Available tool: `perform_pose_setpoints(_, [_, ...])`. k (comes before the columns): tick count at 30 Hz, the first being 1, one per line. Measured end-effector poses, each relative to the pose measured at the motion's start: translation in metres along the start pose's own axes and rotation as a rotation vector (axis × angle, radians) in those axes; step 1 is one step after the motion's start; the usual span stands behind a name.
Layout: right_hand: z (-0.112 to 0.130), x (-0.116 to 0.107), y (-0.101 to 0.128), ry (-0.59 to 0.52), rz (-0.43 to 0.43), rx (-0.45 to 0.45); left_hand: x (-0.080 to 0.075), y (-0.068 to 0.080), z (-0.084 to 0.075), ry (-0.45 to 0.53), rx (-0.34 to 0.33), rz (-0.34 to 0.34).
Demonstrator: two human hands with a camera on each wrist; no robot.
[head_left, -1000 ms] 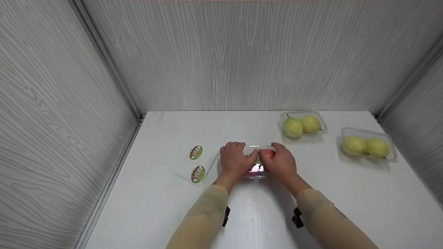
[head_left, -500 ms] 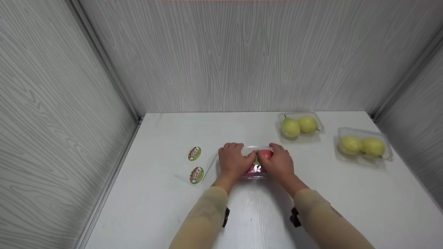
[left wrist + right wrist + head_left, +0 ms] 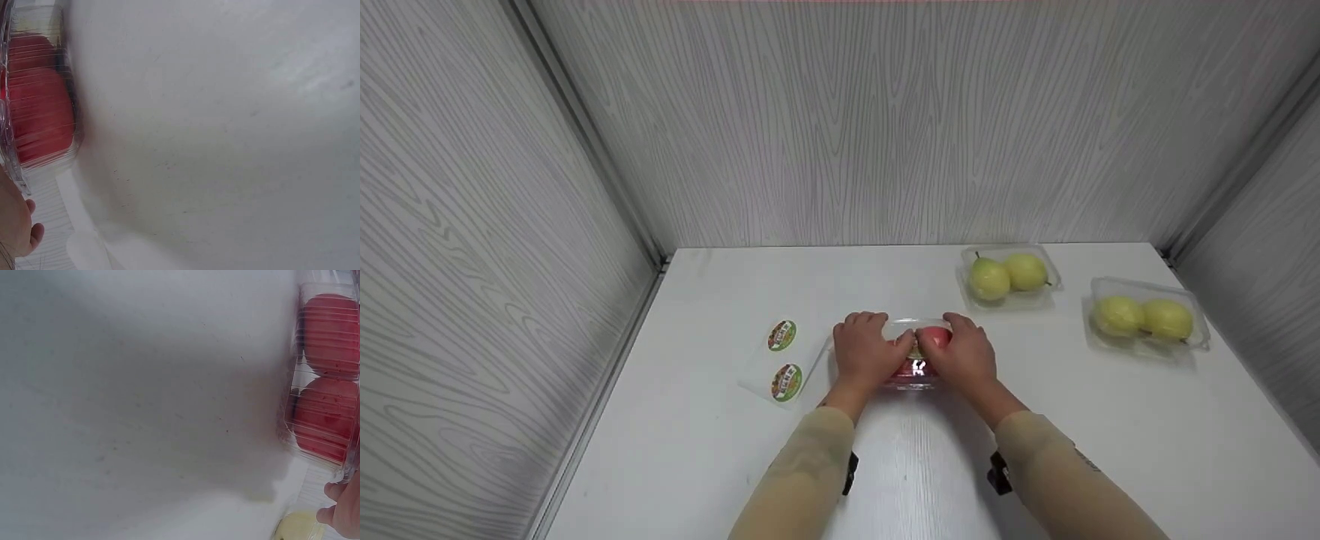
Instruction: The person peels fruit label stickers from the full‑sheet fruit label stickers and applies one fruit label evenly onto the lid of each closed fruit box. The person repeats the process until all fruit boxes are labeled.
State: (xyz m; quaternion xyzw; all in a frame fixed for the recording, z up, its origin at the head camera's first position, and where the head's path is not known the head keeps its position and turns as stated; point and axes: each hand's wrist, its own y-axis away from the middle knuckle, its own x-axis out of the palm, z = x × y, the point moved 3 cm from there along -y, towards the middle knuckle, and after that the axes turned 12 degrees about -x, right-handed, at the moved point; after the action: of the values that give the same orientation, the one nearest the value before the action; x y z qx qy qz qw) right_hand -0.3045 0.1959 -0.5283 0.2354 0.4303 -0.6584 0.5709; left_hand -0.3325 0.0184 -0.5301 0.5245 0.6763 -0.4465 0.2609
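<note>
In the head view a clear plastic clamshell box (image 3: 915, 385) lies on the white table with two round red fruits inside; one red fruit (image 3: 936, 336) shows behind the right thumb. My left hand (image 3: 865, 354) grips the box's left end, fingers over the far side and thumb on the lid. At the opposite end my right hand (image 3: 967, 355) holds it the same way, its thumb tip close to the left one. A green-and-yellow label (image 3: 915, 349) on the lid is partly hidden under the thumbs. The right wrist view shows both red fruits (image 3: 326, 419) through the ribbed wall.
Left of the box lies a clear backing sheet (image 3: 757, 381) with two oval fruit stickers (image 3: 786, 382). Two more clear boxes stand at the right, one (image 3: 1011, 301) at the back and one (image 3: 1136, 285) farther right, each holding two yellow-green pears (image 3: 1167, 319). Grey wood-grain walls (image 3: 840, 127) enclose the table.
The head view has shifted slightly. Both hands keep their hold on the box, thumbs in the same place on the lid.
</note>
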Motion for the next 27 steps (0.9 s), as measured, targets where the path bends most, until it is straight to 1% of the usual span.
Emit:
perform_pose_setpoints(10, [-0.0006, 0.0006, -0.0004, -0.016, -0.008, 0.005, 0.0003, 0.0002, -0.0007, -0.016, -0.020, 0.021])
perform_pose_setpoints(18, [-0.0003, 0.0015, -0.0001, -0.017, -0.013, 0.006, -0.0012, 0.0010, -0.0003, 0.012, -0.025, 0.000])
perform_pose_setpoints(24, [-0.0008, 0.0021, 0.0005, -0.007, -0.005, 0.016, -0.0013, 0.0015, -0.0004, 0.026, -0.021, -0.005])
perform_pose_setpoints(27, [-0.0003, 0.0011, 0.0017, -0.019, -0.004, 0.015, -0.0017, 0.0017, 0.0001, 0.027, -0.012, -0.014])
